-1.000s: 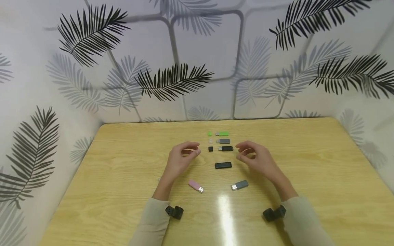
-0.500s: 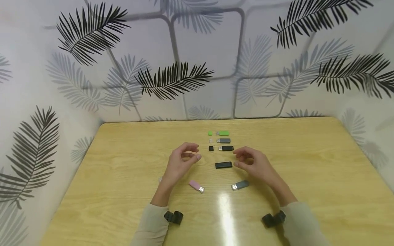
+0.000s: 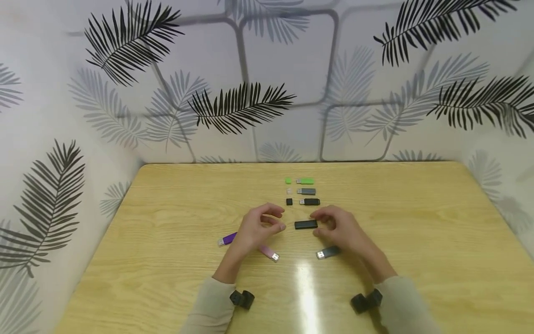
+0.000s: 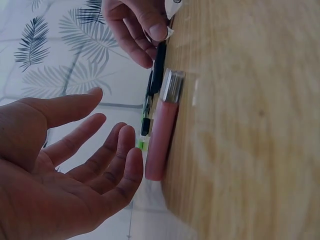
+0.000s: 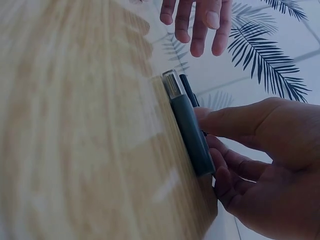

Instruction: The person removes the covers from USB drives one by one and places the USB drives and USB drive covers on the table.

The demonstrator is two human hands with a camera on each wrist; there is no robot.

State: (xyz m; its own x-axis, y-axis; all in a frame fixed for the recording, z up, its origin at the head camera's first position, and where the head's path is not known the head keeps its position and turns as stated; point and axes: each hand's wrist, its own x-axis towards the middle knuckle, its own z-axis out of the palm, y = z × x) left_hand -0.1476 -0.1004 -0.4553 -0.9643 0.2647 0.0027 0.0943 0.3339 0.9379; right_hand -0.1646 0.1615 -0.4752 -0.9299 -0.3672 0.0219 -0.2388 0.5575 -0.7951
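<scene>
In the head view, a black USB stick (image 3: 306,224) with no metal plug showing lies mid-table. My right hand (image 3: 340,229) has thumb and fingers apart around its right end; whether they touch it I cannot tell. To its left hovers my left hand (image 3: 260,228), fingers relaxed and holding nothing. Beneath the left hand is a pink USB stick (image 4: 162,135), plug bare, and left of that wrist a purple one (image 3: 228,238), partly covered. A dark grey USB stick (image 5: 190,132) lies below my right hand, its plug pointing left.
Farther back, a green USB stick (image 3: 305,181), a grey one (image 3: 306,191) and a black one (image 3: 310,202) form a column. Left of each sits its small cap, green (image 3: 288,181), clear (image 3: 289,191) and black (image 3: 289,202). A leaf-patterned wall (image 3: 288,134) stands behind the table.
The right hand has come down and left to the black stick's end. My left hand has shifted right and slightly nearer, uncovering the purple stick. The view has shifted slightly.
</scene>
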